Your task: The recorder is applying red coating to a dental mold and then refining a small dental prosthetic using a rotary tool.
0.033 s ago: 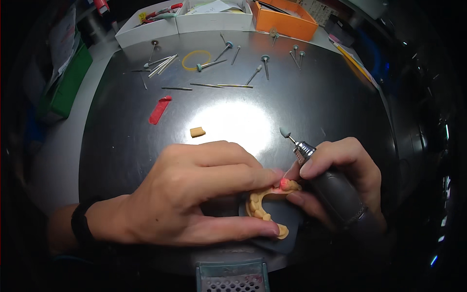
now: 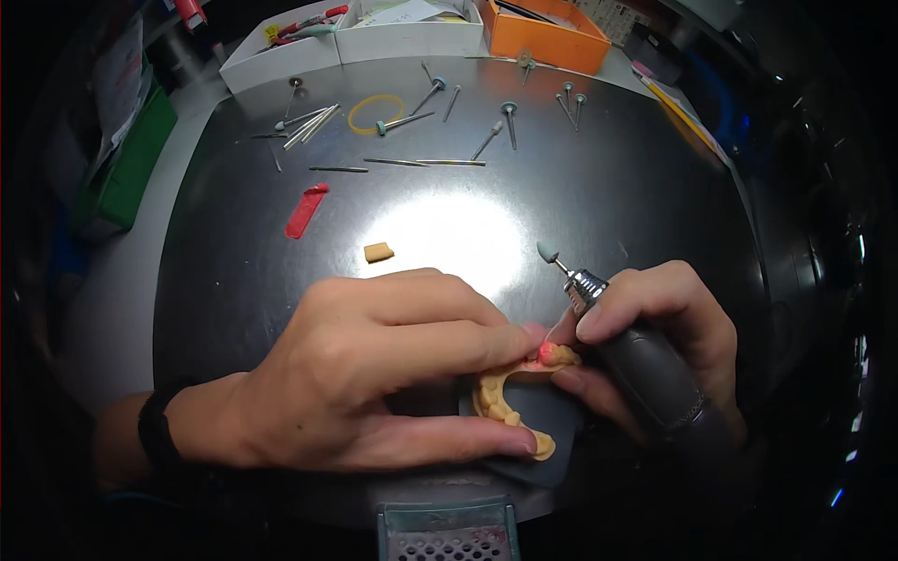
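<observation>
- Head view, and a dark worktop point(image 2: 645, 206) spreads around our landmark, the tan dental cast point(image 2: 493, 397), sitting at the worktop's near edge!
- Left hand point(image 2: 351, 351), left of the cast: thumb and fingers spread wide, spanning it, thumb on its near end, fingertips beside a pink patch point(image 2: 545, 354).
- Right hand point(image 2: 690, 313), right of the cast: fingers wrapped around a black handpiece point(image 2: 650, 374), one fingertip against the cast's right end.
- Red strip point(image 2: 304, 215), beyond the cast, well left.
- Tan block point(image 2: 379, 252), also beyond, left.
- Green-grey bit point(image 2: 546, 251), past the cast, clear of it!
</observation>
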Demonstrator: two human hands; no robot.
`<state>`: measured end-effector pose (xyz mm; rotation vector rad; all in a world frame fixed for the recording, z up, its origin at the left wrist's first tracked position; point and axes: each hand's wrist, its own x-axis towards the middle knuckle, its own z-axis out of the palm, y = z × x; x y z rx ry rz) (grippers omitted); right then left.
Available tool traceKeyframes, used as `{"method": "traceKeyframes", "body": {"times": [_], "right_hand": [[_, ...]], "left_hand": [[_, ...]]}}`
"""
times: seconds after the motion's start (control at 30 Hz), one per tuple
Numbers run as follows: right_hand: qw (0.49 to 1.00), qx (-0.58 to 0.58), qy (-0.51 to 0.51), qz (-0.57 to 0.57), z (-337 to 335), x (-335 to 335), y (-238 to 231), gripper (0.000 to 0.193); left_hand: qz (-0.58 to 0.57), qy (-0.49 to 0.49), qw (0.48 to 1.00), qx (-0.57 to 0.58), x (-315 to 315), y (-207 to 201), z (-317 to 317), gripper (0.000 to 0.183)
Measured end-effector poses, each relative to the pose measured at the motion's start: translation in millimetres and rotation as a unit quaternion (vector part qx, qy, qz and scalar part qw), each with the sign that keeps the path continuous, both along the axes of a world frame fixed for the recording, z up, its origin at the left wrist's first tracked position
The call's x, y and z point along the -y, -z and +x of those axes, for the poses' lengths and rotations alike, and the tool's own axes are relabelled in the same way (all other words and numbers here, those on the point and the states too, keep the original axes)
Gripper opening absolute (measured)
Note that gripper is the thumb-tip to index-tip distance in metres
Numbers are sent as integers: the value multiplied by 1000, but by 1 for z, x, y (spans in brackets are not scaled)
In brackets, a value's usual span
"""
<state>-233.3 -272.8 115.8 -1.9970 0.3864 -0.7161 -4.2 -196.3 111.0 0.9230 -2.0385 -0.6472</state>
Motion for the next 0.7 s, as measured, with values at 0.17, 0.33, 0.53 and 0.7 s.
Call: {"method": "traceKeyframes", "body": {"times": [0.17, 0.33, 0.53, 0.7], "right_hand": [[1000, -12, -2, -16, 2, -1, -5, 36], [1000, 5, 10, -22, 4, -3, -2, 34], [1000, 17, -4, 0, 2, 1, -1, 32], [999, 32, -7, -5, 3, 1, 1, 32]], "left_hand": [[-6, -7, 999, 35, 0, -4, 2, 54], [-25, 5, 996, 82, 0, -6, 2, 56], [-11, 23, 996, 90, 4, -10, 3, 57], [4, 39, 994, 102, 4, -13, 3, 57]]}}
